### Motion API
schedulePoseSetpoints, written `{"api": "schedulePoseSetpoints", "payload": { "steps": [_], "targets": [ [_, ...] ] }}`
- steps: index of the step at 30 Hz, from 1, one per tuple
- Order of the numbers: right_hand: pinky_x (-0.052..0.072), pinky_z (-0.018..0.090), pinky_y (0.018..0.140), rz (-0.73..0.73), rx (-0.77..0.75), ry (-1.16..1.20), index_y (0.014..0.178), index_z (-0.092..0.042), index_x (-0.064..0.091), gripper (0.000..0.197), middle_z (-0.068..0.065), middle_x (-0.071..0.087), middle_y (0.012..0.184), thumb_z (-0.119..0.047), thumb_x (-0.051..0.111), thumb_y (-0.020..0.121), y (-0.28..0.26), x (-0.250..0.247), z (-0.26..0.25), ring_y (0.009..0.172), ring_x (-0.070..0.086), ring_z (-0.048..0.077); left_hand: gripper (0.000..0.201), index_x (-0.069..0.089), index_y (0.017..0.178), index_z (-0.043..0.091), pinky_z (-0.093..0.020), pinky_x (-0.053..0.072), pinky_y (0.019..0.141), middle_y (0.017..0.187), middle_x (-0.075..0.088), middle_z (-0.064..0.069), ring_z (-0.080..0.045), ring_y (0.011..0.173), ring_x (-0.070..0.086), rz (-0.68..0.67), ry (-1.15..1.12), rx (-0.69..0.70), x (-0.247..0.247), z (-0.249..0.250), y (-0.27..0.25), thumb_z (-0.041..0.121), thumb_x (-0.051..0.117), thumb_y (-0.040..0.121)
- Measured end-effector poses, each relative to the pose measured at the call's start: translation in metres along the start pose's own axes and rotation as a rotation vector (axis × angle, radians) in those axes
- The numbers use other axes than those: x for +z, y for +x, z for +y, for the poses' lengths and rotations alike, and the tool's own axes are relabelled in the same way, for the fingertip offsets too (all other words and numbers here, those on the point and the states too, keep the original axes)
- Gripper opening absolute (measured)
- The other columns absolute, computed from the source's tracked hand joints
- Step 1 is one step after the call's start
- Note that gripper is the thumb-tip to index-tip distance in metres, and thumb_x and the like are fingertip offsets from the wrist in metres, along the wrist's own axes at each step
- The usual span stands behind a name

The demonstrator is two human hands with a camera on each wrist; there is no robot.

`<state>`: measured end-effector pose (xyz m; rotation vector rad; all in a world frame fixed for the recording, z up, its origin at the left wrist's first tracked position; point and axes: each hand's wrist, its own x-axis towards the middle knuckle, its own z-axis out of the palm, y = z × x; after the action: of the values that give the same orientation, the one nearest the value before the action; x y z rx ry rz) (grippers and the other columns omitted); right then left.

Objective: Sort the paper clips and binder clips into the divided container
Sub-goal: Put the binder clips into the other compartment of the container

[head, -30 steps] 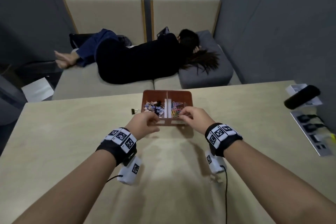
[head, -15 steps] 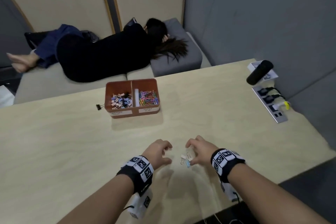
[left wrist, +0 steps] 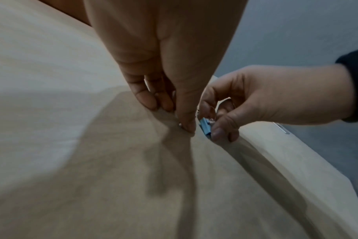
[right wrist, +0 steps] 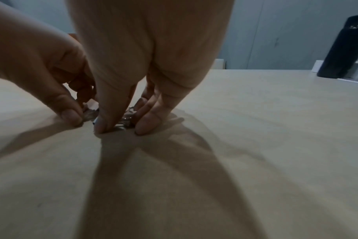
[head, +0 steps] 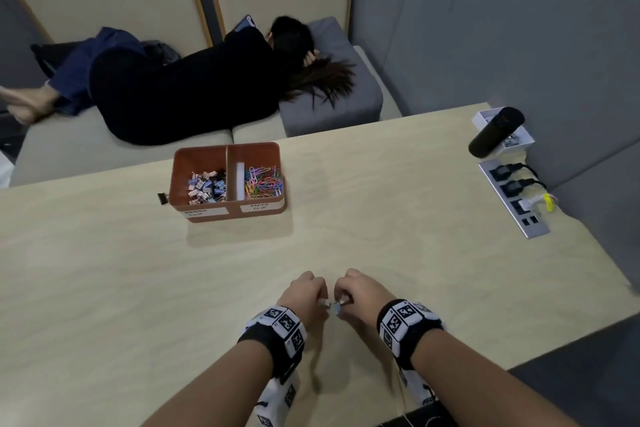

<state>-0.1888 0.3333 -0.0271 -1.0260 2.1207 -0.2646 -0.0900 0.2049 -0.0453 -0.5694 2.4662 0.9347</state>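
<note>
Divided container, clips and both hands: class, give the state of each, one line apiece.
divided container: open-topped, upright on the table.
binder clips: piled in the left compartment.
paper clips: piled in the right compartment.
black binder clip: loose on the table, left of the container.
blue binder clip: on the table, pinched by the right hand.
left hand: pinching a small pale clip.

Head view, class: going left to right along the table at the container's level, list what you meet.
Black binder clip → binder clips in the container's left compartment → paper clips in its right compartment → power strip.
</note>
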Motion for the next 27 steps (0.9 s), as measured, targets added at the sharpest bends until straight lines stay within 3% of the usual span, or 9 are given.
{"api": "schedulePoseSetpoints", "payload": {
  "steps": [3, 8, 10, 13, 17, 21, 23, 27],
  "targets": [
    [0.043, 0.030, 0.079, -0.035, -0.023, -0.041, 0.097, -0.016, 0.064, 0.023, -0.001, 0.042, 0.094, -0.019, 0.071, 0.076, 0.008, -0.003, -0.005, 0.091, 0.056, 0.027, 0.019, 0.057, 0.096, 0.013, -0.030, 0.042, 0.078, 0.096, 0.061, -0.007, -0.027, 0.093, 0.057, 0.000, -0.015, -0.022, -0.015, -0.010, -0.002, 0.019, 0.065, 0.080],
    [0.043, 0.029, 0.080, -0.046, -0.049, -0.055, 0.097, -0.015, 0.064, 0.024, -0.001, 0.041, 0.095, -0.020, 0.073, 0.076, 0.032, -0.004, -0.029, 0.090, 0.053, 0.025, 0.019, 0.049, 0.078, 0.022, -0.023, 0.041, 0.067, 0.073, 0.053, 0.006, -0.017, 0.077, 0.053, 0.072, -0.124, -0.072, -0.048, -0.045, -0.020, 0.020, 0.067, 0.082],
    [0.043, 0.029, 0.082, -0.045, -0.067, -0.070, 0.097, -0.013, 0.065, 0.021, -0.001, 0.041, 0.097, -0.018, 0.072, 0.078, 0.047, -0.004, -0.042, 0.093, 0.055, 0.027, 0.026, 0.046, 0.069, 0.026, -0.016, 0.037, 0.060, 0.076, 0.054, 0.006, -0.016, 0.076, 0.052, 0.119, -0.141, -0.096, -0.064, -0.066, -0.030, 0.018, 0.068, 0.080],
    [0.043, 0.028, 0.083, -0.036, -0.100, -0.062, 0.095, -0.010, 0.066, 0.019, -0.002, 0.040, 0.097, -0.017, 0.073, 0.079, 0.071, -0.005, -0.064, 0.094, 0.056, 0.026, 0.036, 0.042, 0.061, 0.032, -0.012, 0.034, 0.058, 0.077, 0.056, 0.006, -0.015, 0.074, 0.054, 0.180, -0.175, -0.161, -0.089, -0.106, -0.046, 0.018, 0.070, 0.078],
    [0.038, 0.023, 0.077, -0.034, -0.145, -0.051, 0.093, -0.012, 0.067, 0.019, -0.003, 0.044, 0.093, -0.017, 0.074, 0.076, 0.100, -0.006, -0.089, 0.084, 0.047, 0.016, 0.032, 0.047, 0.063, 0.031, -0.023, 0.039, 0.062, 0.072, 0.059, 0.006, -0.018, 0.074, 0.055, 0.280, -0.212, -0.284, -0.124, -0.152, -0.066, 0.015, 0.071, 0.078],
    [0.036, 0.022, 0.075, -0.068, -0.169, -0.046, 0.094, -0.014, 0.067, 0.020, -0.003, 0.047, 0.090, -0.019, 0.074, 0.076, 0.120, -0.009, -0.114, 0.083, 0.047, 0.014, 0.012, 0.061, 0.075, 0.022, -0.022, 0.036, 0.065, 0.080, 0.057, 0.002, -0.017, 0.078, 0.054, 0.420, -0.195, -0.328, -0.158, -0.184, -0.069, 0.015, 0.069, 0.081],
    [0.034, 0.021, 0.073, -0.084, -0.179, -0.039, 0.094, -0.013, 0.066, 0.019, -0.007, 0.044, 0.085, -0.018, 0.073, 0.076, 0.128, -0.009, -0.124, 0.082, 0.047, 0.013, 0.003, 0.068, 0.082, 0.013, -0.025, 0.042, 0.074, 0.088, 0.055, -0.002, -0.018, 0.079, 0.055, 0.482, -0.199, -0.325, -0.175, -0.196, -0.062, 0.015, 0.070, 0.081],
    [0.036, 0.020, 0.072, -0.088, -0.172, -0.034, 0.086, -0.021, 0.064, 0.012, -0.005, 0.044, 0.089, -0.020, 0.071, 0.076, 0.144, -0.012, -0.138, 0.083, 0.048, 0.014, 0.010, 0.071, 0.087, 0.007, -0.028, 0.045, 0.086, 0.099, 0.049, -0.006, -0.018, 0.076, 0.054, 0.596, -0.223, -0.320, -0.205, -0.215, -0.037, 0.013, 0.073, 0.080]
  ]
}}
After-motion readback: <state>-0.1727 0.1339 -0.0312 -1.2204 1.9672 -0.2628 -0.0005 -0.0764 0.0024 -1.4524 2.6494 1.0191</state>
